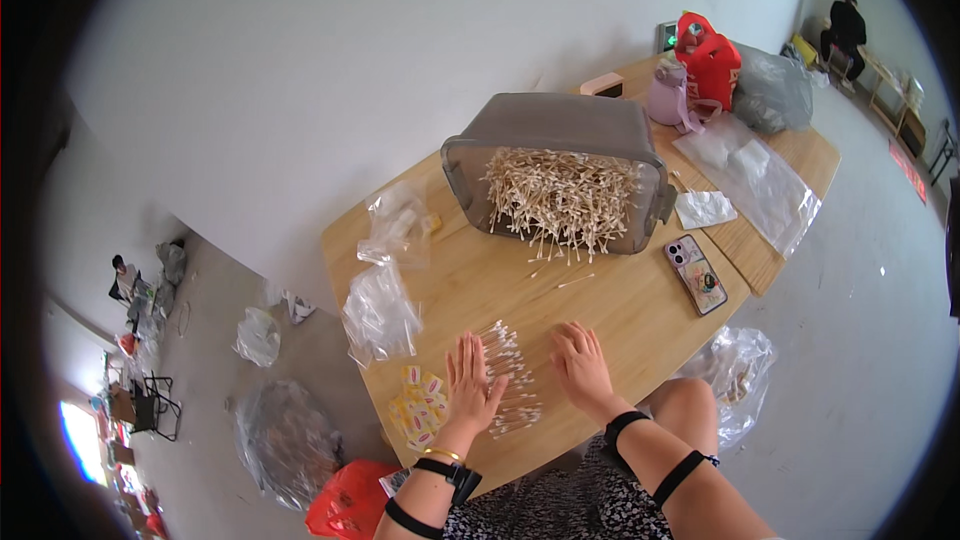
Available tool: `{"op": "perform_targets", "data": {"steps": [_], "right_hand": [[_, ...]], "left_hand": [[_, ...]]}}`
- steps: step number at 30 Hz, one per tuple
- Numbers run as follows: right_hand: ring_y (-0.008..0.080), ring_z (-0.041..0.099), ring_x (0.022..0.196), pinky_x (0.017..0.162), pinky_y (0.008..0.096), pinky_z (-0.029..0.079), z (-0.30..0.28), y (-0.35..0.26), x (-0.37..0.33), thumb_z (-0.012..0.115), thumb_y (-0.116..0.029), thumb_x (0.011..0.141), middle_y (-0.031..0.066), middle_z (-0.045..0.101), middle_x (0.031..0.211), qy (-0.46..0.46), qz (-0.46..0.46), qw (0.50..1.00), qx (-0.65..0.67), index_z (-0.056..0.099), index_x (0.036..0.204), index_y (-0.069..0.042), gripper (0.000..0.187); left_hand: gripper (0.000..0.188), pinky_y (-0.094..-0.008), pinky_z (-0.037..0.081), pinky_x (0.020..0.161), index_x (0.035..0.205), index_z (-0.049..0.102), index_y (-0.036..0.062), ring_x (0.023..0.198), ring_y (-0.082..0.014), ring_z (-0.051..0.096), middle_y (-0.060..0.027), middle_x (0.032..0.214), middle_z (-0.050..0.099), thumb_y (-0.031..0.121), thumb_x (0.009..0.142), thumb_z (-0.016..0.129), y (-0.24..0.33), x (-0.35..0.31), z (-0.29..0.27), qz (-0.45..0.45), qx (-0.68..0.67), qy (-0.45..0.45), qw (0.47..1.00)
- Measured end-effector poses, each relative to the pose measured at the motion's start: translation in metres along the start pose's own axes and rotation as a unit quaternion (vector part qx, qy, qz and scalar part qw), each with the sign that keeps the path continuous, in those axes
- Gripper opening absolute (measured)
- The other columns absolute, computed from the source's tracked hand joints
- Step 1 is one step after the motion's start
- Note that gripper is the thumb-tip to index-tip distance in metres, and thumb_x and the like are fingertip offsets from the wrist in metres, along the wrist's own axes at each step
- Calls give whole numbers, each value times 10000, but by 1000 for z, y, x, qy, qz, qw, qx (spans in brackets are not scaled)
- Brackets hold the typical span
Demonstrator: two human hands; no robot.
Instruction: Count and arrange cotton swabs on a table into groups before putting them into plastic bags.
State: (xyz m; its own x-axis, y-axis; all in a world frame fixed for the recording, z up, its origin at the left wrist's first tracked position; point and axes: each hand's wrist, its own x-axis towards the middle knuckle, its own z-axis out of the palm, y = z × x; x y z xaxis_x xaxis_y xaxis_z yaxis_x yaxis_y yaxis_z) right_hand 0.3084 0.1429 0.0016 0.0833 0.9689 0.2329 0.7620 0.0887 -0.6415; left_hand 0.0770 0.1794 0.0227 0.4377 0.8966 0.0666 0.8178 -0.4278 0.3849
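A loose row of cotton swabs [513, 382] lies on the wooden table in front of me, the sticks roughly side by side. Flat along its left edge rests my left hand [468, 387], fingers stretched out and thumb spread toward the swabs. To the right of the row, a small gap away, my right hand [582, 365] is lowered at the tabletop with its fingers slightly bent and nothing visible in them. Beyond both hands, a grey plastic bin [560, 118] lies on its side, its mouth toward me, with a heap of cotton swabs [565, 195] inside and some spilling over the rim.
Small yellow-and-white labels [418, 408] lie left of my left hand, with clear plastic bags [382, 312] behind them. A phone [695, 275], a white tissue [704, 209], a clear plastic sheet [755, 185] and a pink bottle [668, 92] occupy the right side. Filled bags [287, 440] stand on the floor.
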Motion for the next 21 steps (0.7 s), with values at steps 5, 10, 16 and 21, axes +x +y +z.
{"op": "perform_targets", "data": {"steps": [5,10,16,21], "right_hand": [[390,454,1342,1117,464,370,-1,-38,-25,493,-165,1021,211,538,1343,1,21,983,180,575,1303,-25,325],[397,464,1337,1093,445,396,8,-51,-39,473,-170,1040,218,542,1337,3,64,966,250,578,1302,-33,314],[391,451,1356,1115,434,378,9,-52,-40,464,-177,1049,213,508,1379,-23,31,969,245,554,1338,-28,337],[379,370,1420,1155,446,331,20,-59,-27,459,-187,1051,209,411,1473,-29,32,954,296,474,1415,-14,403]], "left_hand": [[978,-555,74,1241,1585,105,-24,1542,-412,71,-250,1655,101,517,921,576,19,-65,10,33,2,-20,999],[1090,-559,88,1241,1587,90,-9,1540,-424,77,-244,1653,113,368,789,728,24,-65,23,-4,-2,-4,1000],[1150,-538,51,1249,1590,65,-10,1550,-397,48,-240,1659,95,417,780,761,23,-57,34,-13,-79,30,996],[948,-493,66,1248,1592,60,-18,1546,-418,32,-267,1656,63,494,967,556,17,-57,29,-125,-255,175,943]]}}
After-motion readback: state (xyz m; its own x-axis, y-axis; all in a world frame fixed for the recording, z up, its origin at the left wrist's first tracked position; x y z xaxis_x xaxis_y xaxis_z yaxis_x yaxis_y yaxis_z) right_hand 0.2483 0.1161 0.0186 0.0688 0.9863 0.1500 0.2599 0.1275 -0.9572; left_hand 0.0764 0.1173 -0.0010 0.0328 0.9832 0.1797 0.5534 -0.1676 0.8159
